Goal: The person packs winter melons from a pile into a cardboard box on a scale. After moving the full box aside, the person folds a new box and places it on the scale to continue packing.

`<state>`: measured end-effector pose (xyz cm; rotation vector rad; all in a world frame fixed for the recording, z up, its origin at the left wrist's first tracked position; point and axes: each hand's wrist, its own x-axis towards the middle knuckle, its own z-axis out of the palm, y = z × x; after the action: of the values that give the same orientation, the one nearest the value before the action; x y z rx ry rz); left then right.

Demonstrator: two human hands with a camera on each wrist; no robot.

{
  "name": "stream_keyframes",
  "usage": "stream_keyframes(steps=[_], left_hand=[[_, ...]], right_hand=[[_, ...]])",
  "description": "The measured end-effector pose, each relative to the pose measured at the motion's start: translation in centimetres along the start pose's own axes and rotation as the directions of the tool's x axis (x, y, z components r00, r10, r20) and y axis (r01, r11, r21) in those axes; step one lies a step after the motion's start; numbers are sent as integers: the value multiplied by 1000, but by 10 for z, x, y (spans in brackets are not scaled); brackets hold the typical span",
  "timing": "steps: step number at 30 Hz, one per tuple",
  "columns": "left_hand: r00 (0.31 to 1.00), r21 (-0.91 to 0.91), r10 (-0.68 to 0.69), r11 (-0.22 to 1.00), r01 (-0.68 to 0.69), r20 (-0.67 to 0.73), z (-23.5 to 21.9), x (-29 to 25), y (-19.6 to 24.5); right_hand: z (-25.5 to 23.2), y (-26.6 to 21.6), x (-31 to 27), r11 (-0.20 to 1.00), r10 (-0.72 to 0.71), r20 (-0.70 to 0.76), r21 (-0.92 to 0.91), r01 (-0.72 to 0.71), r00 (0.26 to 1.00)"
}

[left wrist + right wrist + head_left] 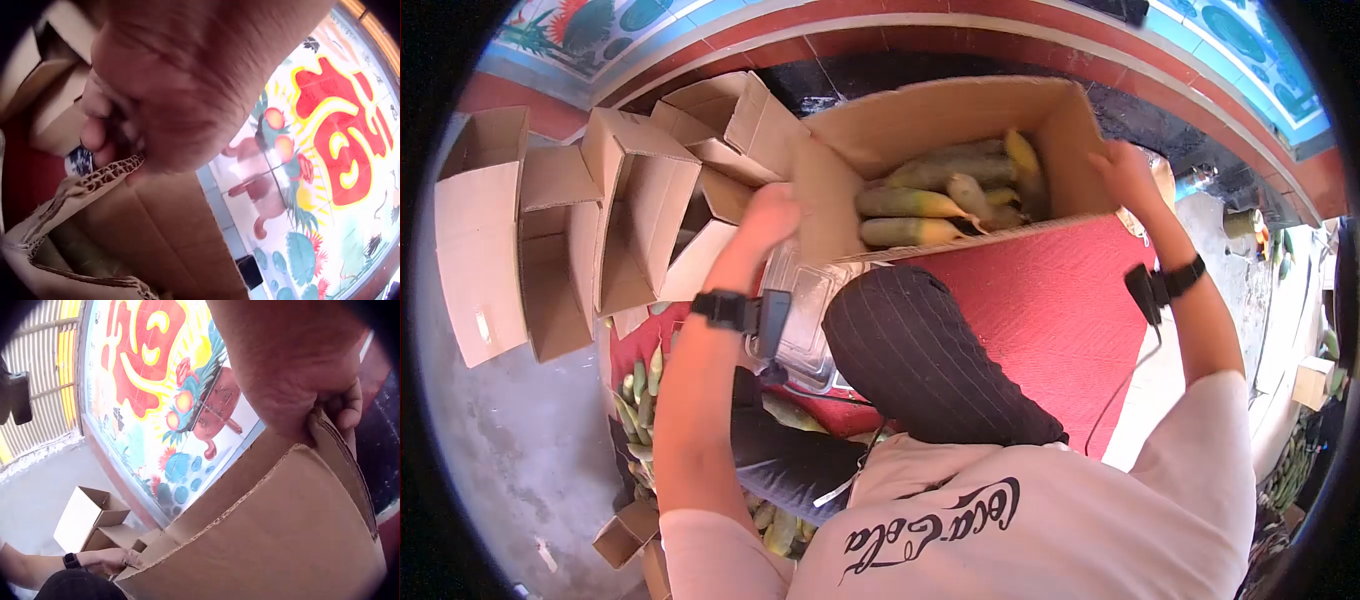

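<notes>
A large open cardboard box (pixel 940 112) tilts toward the person over the red cloth. Long green vegetables with yellowish ends (pixel 910 203), resembling green radishes, lie inside it. My left hand (pixel 772 214) grips the box's left wall at its top edge; the left wrist view shows fingers of this hand (pixel 94 134) curled over the torn corrugated rim. On the opposite side my right hand (pixel 1128 180) holds the right wall. In the right wrist view, the right hand's fingers (pixel 350 412) bend round the box's upper edge, partly hidden by the palm.
Several open cardboard boxes (pixel 560 230) stand at the left. A clear plastic tray (pixel 805 320) sits beside the person's knee on the red cloth (pixel 1040 320). More long green vegetables (pixel 640 400) lie at lower left. A painted tiled wall (pixel 150 375) rises behind.
</notes>
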<state>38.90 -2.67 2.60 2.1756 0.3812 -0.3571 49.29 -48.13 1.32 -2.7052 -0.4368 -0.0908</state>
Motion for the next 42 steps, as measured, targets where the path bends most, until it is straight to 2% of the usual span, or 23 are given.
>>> stream_keyframes(steps=[1, 3, 7, 9, 11, 12, 16, 20, 21, 22, 24, 25, 27, 30, 32, 33, 35, 37, 38, 39, 40, 41, 42], left_hand=[[999, 65, -1, 998, -1, 38, 10, 9, 0], [981, 16, -6, 1000, 3, 194, 31, 23, 7], [937, 62, -5, 998, -18, 350, 76, 56, -9], [867, -30, -87, 993, 116, 491, 66, 43, 10], [873, 0, -85, 995, 96, 481, 38, 27, 20], [898, -45, -56, 996, 83, 436, 23, 17, 19], [961, -130, -47, 988, 86, 272, -33, -38, -11], [991, -310, -119, 946, 97, -55, -73, -126, -47], [974, -354, -169, 929, 107, -149, -79, -149, -57], [952, -366, -192, 926, 96, -237, -84, -173, -70], [896, -416, -271, 903, 109, -352, -91, -218, -99], [867, -457, -324, 880, 129, -379, -90, -239, -113], [801, -422, -335, 899, 114, -496, -75, -274, -136], [736, -253, -329, 943, 218, -591, -51, -310, -155], [723, -305, -336, 935, 180, -604, -35, -324, -174], [713, -351, -338, 926, 138, -614, -30, -329, -180], [732, -426, -358, 899, 103, -580, -26, -337, -179], [714, -416, -411, 891, 183, -566, -22, -339, -180], [691, -255, -363, 932, 259, -625, -10, -337, -172], [672, -190, -279, 960, 204, -686, -3, -339, -187], [670, -101, -224, 971, 218, -708, -1, -340, -190], [668, -12, -168, 973, 232, -725, 1, -340, -192], [667, -12, -167, 973, 231, -726, 2, -341, -196]], right_hand=[[-3, 8, -13, 999, 51, -9, 10, -51, 999], [-6, 26, -33, 984, 177, -9, 15, -177, 984], [2, 51, -60, 973, 201, -15, -117, -201, 979], [21, 68, -76, 926, 255, 50, -302, -229, 966], [36, 140, -99, 924, 224, 150, -346, -161, 963], [46, 155, -105, 909, 367, 28, -221, -352, 930], [48, 141, -94, 913, 328, 67, -280, -298, 942], [15, 69, -65, 838, 396, 106, -447, -312, 912], [14, 58, -59, 922, 196, -75, -325, -210, 978], [13, 45, -53, 973, 8, -273, -220, -70, 962], [13, 8, -31, 992, 120, -154, 61, -112, 981], [18, -16, -26, 961, 103, -139, 271, -62, 985], [24, -79, -11, 773, 78, -62, 634, -21, 995], [16, -185, 7, 315, 15, 135, 940, -133, 991], [38, -234, 27, 195, -87, 128, 975, -109, 988], [45, -261, 32, 181, -70, 167, 972, -152, 983], [85, -290, 57, 27, -131, 255, 967, -254, 958], [131, -309, 76, -18, -48, 381, 924, -382, 923], [157, -314, 86, -26, 32, 448, 894, -447, 894], [188, -309, 97, 17, 51, 475, 879, -476, 879], [226, -308, 107, 216, 215, 378, 881, -421, 901], [276, -283, 124, 781, 31, 290, 590, -205, 956], [307, -260, 136, 984, -176, 316, 69, 163, 932]])
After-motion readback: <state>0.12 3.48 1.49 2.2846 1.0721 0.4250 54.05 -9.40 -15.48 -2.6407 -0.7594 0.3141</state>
